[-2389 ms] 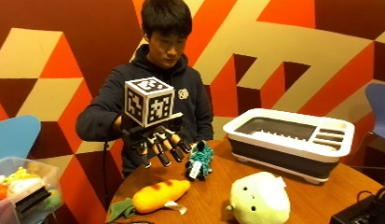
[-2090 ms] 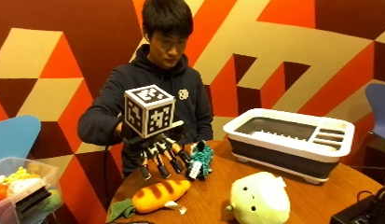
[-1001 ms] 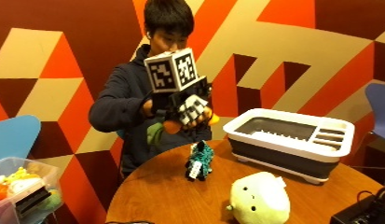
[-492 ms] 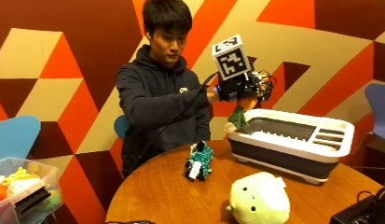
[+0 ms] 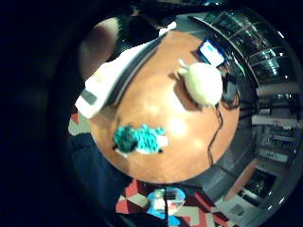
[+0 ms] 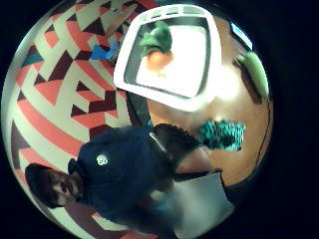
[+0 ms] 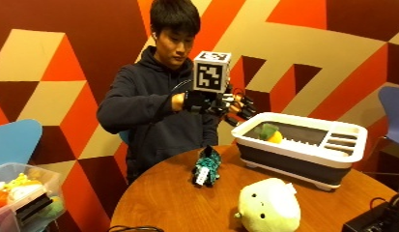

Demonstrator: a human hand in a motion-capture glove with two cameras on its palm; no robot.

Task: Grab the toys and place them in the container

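Gloved right hand [image 7: 232, 105] released, fingers spread, beside the container [image 7: 302, 145]; carrot toy [image 7: 268, 134] lies inside. Teal toy [image 7: 206, 166] and pale plush [image 7: 268, 205] on table [image 7: 160, 198], not yet collected.

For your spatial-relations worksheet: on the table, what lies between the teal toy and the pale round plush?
Nothing: in the outside view, only bare wooden table separates the teal toy from the pale round plush. The little finger side palm view agrees.
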